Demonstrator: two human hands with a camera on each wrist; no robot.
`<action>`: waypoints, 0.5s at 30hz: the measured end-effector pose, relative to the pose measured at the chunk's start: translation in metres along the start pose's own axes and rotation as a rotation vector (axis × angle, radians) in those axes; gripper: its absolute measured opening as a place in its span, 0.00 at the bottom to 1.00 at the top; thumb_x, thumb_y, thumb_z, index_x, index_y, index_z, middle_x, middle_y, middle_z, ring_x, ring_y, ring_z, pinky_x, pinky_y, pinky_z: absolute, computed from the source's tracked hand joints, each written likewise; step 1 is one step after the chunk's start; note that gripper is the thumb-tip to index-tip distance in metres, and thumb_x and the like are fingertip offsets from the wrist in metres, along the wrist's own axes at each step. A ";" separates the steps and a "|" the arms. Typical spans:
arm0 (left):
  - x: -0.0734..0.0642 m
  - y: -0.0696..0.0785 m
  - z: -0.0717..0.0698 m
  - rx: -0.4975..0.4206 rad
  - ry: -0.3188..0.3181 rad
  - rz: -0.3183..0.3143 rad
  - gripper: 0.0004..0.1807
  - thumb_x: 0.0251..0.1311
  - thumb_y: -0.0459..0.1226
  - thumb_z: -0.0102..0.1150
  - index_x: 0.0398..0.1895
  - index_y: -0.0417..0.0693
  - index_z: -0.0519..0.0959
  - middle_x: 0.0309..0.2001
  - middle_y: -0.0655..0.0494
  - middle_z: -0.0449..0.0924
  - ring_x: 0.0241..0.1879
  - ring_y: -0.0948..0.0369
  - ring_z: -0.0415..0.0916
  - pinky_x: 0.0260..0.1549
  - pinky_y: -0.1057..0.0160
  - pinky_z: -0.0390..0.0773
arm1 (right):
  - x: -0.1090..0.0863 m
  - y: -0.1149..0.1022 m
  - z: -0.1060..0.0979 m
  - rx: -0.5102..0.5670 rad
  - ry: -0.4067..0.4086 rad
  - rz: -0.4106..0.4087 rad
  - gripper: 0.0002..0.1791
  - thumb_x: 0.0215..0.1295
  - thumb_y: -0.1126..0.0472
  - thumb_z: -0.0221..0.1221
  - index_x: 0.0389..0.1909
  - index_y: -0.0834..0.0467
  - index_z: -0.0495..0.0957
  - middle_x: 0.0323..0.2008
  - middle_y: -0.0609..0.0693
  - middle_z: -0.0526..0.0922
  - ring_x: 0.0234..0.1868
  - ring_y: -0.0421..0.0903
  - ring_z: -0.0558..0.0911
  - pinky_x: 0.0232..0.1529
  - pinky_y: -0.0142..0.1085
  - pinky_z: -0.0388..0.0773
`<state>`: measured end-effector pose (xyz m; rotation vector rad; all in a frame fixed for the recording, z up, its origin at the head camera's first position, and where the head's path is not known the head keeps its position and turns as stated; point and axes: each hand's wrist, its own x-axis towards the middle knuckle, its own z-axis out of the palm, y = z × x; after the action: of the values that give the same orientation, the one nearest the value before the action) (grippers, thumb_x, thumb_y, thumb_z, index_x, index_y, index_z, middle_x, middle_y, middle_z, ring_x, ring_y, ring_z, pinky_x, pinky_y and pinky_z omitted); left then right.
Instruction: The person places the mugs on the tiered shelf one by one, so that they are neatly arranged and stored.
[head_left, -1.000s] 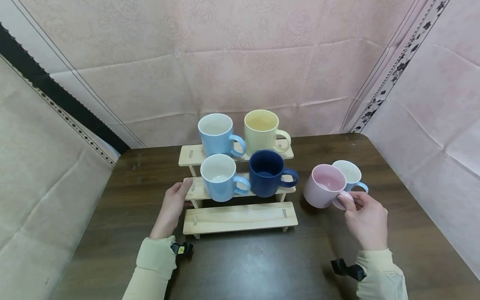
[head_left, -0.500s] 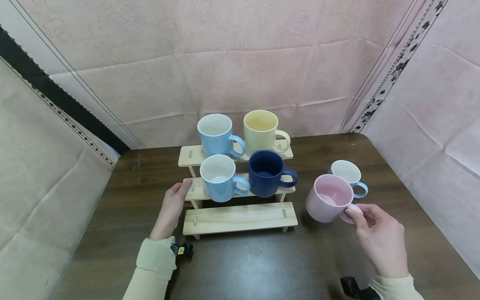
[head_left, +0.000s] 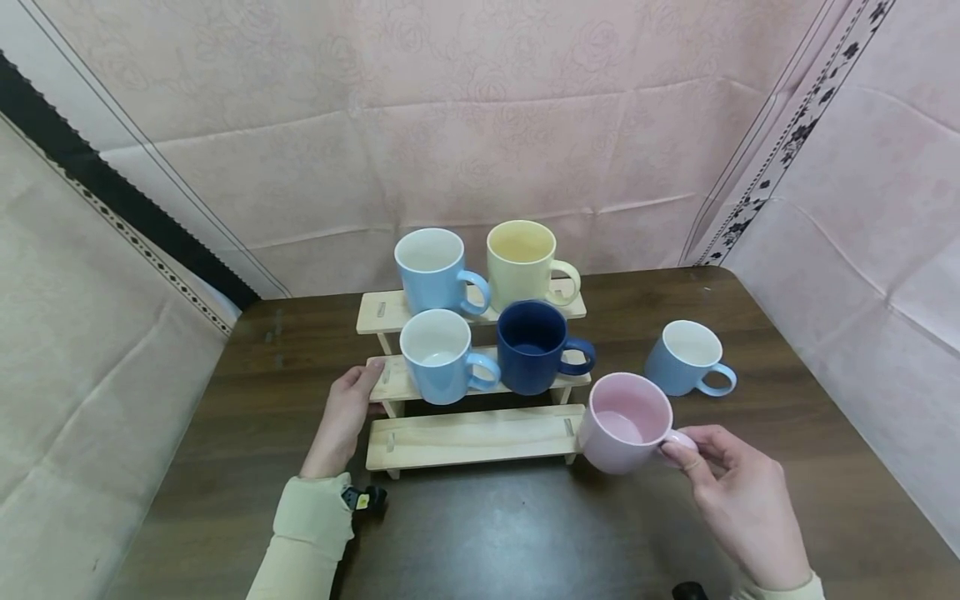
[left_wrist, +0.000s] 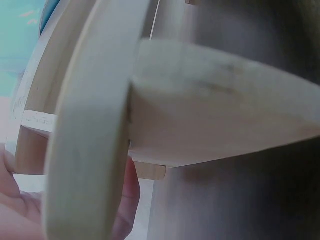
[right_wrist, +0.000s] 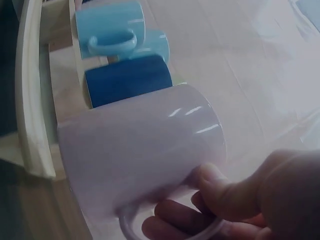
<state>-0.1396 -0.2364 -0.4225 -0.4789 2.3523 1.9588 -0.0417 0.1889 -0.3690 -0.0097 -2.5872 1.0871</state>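
Observation:
My right hand [head_left: 746, 504] pinches the handle of a pink mug [head_left: 626, 423], with fingers through the loop in the right wrist view. The mug is upright, just right of the lowest step of a three-tier wooden stand [head_left: 480, 437], and overlaps its end in the head view. My left hand [head_left: 341, 417] grips the left end of the middle step, thumb on top. On that step stand a light blue mug [head_left: 437, 367] and a navy mug [head_left: 528, 354]. Another light blue mug [head_left: 429, 271] and a pale yellow mug [head_left: 517, 271] occupy the top step.
A light blue mug [head_left: 681, 362] stands on the dark wooden table [head_left: 510, 533], right of the stand, its handle to the right. Pale patterned cloth [head_left: 480, 125] hangs behind the table and along both sides.
The pink mug, held by its handle, came toward me and then left to the lowest step's right end, uncovering the light blue mug behind it. My left hand stayed on the stand.

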 end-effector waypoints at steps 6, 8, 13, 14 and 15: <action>0.000 -0.001 0.000 0.000 -0.006 0.006 0.32 0.70 0.58 0.44 0.53 0.36 0.72 0.42 0.48 0.74 0.39 0.57 0.73 0.48 0.48 0.75 | -0.004 -0.010 0.007 0.023 -0.047 -0.072 0.06 0.56 0.59 0.71 0.32 0.48 0.82 0.30 0.40 0.86 0.34 0.28 0.82 0.31 0.19 0.74; 0.000 -0.001 0.000 0.001 -0.003 0.005 0.32 0.70 0.58 0.44 0.52 0.36 0.72 0.42 0.48 0.74 0.39 0.57 0.73 0.48 0.48 0.75 | -0.005 -0.014 0.011 0.041 -0.054 -0.107 0.08 0.55 0.61 0.71 0.32 0.48 0.82 0.30 0.41 0.86 0.33 0.30 0.82 0.30 0.20 0.74; 0.001 0.000 0.000 0.000 0.004 0.003 0.32 0.70 0.58 0.44 0.52 0.36 0.72 0.42 0.48 0.74 0.38 0.57 0.73 0.48 0.47 0.75 | -0.007 -0.024 0.025 0.110 -0.084 -0.176 0.11 0.52 0.65 0.72 0.31 0.48 0.82 0.29 0.39 0.85 0.30 0.34 0.81 0.28 0.22 0.74; 0.001 0.000 0.000 0.000 0.003 0.003 0.32 0.70 0.58 0.44 0.52 0.36 0.72 0.42 0.48 0.74 0.38 0.57 0.73 0.48 0.47 0.75 | -0.008 -0.025 0.028 0.123 -0.092 -0.185 0.12 0.52 0.65 0.73 0.31 0.47 0.82 0.29 0.38 0.84 0.30 0.34 0.81 0.27 0.23 0.74; 0.001 -0.001 0.000 0.000 0.002 0.003 0.32 0.70 0.58 0.44 0.52 0.36 0.72 0.42 0.47 0.74 0.38 0.57 0.73 0.48 0.47 0.75 | -0.008 -0.027 0.032 0.142 -0.102 -0.194 0.12 0.51 0.66 0.73 0.31 0.47 0.82 0.29 0.38 0.84 0.29 0.34 0.80 0.27 0.23 0.74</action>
<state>-0.1400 -0.2367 -0.4232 -0.4773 2.3550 1.9611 -0.0410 0.1468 -0.3735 0.3310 -2.5281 1.2223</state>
